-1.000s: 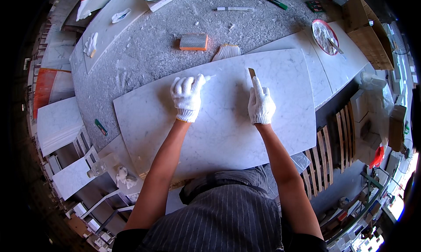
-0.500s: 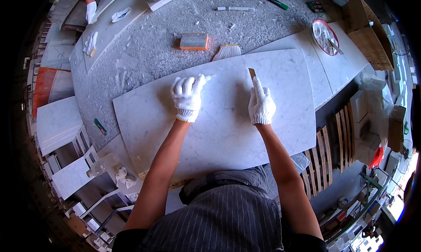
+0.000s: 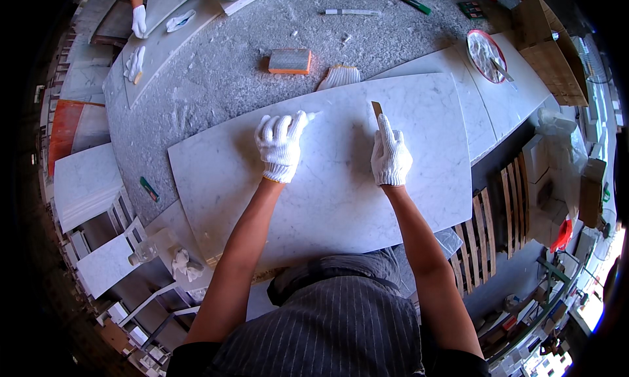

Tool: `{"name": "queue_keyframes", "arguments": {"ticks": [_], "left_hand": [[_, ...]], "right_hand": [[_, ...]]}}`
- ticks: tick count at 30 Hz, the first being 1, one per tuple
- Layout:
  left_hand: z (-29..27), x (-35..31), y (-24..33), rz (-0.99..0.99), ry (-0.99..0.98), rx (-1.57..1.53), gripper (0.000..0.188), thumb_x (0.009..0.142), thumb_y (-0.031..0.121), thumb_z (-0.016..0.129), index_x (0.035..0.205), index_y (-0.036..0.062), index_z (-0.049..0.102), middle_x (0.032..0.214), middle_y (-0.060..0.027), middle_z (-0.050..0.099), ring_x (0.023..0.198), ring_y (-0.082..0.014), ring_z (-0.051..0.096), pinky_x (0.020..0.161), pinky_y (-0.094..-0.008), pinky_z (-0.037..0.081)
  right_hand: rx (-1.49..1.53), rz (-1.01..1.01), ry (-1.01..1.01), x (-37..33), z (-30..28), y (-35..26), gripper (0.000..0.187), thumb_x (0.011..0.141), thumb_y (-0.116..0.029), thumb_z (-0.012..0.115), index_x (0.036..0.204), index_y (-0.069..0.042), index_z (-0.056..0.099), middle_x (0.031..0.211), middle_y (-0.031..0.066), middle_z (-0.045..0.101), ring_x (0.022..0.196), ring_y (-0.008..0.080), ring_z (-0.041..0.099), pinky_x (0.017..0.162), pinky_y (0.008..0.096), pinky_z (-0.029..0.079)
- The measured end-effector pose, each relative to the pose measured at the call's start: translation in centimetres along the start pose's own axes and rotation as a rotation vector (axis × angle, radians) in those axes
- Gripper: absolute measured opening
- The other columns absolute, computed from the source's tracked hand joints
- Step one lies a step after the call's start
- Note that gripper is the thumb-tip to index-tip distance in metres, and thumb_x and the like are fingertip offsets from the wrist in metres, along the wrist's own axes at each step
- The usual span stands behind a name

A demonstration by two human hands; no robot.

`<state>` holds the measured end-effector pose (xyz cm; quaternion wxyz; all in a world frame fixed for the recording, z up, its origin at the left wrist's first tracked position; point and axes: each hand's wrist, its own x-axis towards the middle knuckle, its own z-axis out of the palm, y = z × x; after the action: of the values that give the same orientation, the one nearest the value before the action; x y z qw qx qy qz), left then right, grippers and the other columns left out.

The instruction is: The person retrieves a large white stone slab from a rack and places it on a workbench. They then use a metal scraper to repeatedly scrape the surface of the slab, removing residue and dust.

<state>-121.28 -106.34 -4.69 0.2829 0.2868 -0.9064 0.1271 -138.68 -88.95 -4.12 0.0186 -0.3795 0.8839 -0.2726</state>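
Note:
Both my hands wear white knit gloves above a white, grey-veined marble slab (image 3: 327,213) lying in front of me. My left hand (image 3: 279,138) is closed on a small white object with a pointed tip (image 3: 312,115), perhaps a tube nozzle; the rest of it is hidden in my fingers. In my right hand (image 3: 392,155) is a thin flat blade (image 3: 377,108), brownish, pointing away from me over the slab. My index finger lies stretched along it. The blade's lower end is covered by the glove.
Beyond the slab are an orange-sided sanding block (image 3: 289,61), a spare glove (image 3: 340,76) and a green-handled knife (image 3: 411,2). A red-rimmed bowl of white paste (image 3: 486,49) stands at right, near a cardboard box (image 3: 549,49). A co-worker's gloved hand (image 3: 139,21) rests far left.
The co-worker's gloved hand at the far left has shifted slightly. My own hands and the things they hold stay in the same places.

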Motion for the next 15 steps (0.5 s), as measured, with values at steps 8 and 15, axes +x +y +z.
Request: {"name": "queue_keyframes", "arguments": {"ticks": [8,15], "left_hand": [[0.10,0.13,0.10,0.012,0.050,0.008,0.029,0.078,0.023,0.068,0.106,0.0246,0.067,0.097,0.0037,0.052,0.097,-0.0183,0.050,0.094,-0.0428,0.043],[0.04,-0.04,0.04,0.008,0.051,0.012,0.028,0.078,0.023,0.070,0.106,0.0252,0.067,0.097,0.0043,0.052,0.097,-0.0179,0.050,0.094,-0.0426,0.043]], "right_hand": [[-0.003,-0.006,0.009,-0.08,0.39,0.38,0.039,0.092,-0.016,0.057,0.130,-0.023,0.056,0.087,0.0085,0.061,0.067,0.0291,0.062,0.056,0.0387,0.052],[0.009,-0.012,0.002,-0.03,0.22,0.20,0.038,0.092,-0.015,0.056,0.129,-0.022,0.057,0.088,0.0086,0.061,0.067,0.0291,0.062,0.057,0.0380,0.052]]}}
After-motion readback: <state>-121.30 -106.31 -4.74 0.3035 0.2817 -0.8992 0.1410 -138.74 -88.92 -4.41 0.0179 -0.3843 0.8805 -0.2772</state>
